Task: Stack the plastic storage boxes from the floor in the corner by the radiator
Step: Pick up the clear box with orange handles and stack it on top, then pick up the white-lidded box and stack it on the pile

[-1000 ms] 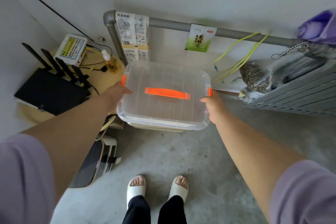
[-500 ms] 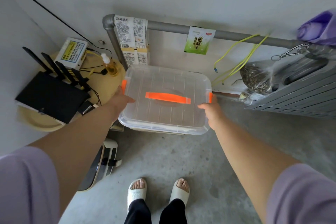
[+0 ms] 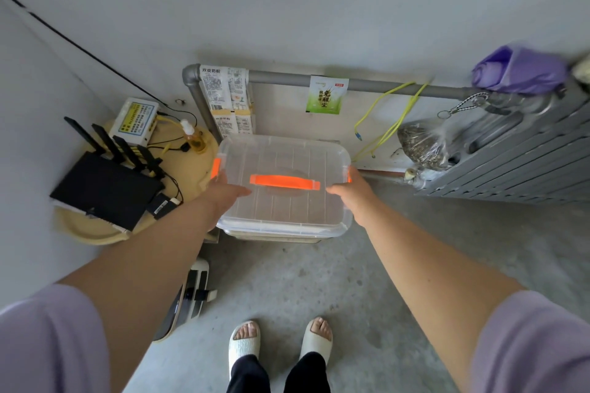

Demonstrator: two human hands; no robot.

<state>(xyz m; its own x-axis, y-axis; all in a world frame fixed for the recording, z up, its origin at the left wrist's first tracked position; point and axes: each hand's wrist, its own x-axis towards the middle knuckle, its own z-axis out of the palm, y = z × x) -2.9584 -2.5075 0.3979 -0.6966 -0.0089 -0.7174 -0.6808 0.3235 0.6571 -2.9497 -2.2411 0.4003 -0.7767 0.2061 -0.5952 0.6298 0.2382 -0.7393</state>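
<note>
Head view looks down on a clear storage box point(image 3: 284, 206) with an orange handle point(image 3: 284, 181), low in the corner near the radiator point(image 3: 517, 163), over what seems a second box point(image 3: 274, 237) on the floor point(image 3: 303, 281); whether the two touch cannot be told. The left hand point(image 3: 228, 193) and right hand point(image 3: 352, 193) grip its short ends by the orange latches point(image 3: 215, 168), thumbs over the lid, the other fingers hidden below the rim. It looks empty, so probably light, stiff yet smooth and slippery; under the rim at both ends, or the handle, seems the soundest hold.
</note>
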